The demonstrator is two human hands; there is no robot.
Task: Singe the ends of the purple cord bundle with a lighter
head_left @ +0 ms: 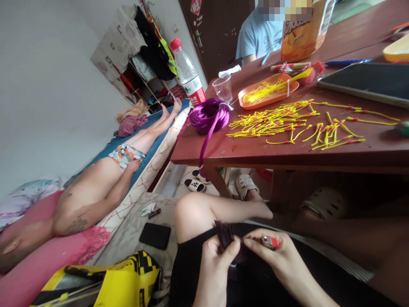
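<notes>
My left hand [214, 266] is closed around a bundle of dark purple cords [224, 232] above my lap. Their cut ends fan out over the top of the fist, and more of the bundle hangs below. Close beside it, my right hand [283, 256] holds a lighter [271, 242] with a metal top and a red part, tucked between the fingers. Its thumb and forefinger pinch near the cords; a short dark strand seems to be there, too small to be sure. Both hands almost touch at the fingertips.
On the red-brown table [204, 155] lie a purple cord coil [204, 123], knotted yellow cords [271, 119], an orange dish [255, 104], a bottle [188, 72] and a phone [367, 83]. A person [92, 183] lies on the bed; another [258, 38] sits across. A yellow bag [124, 281] stands left.
</notes>
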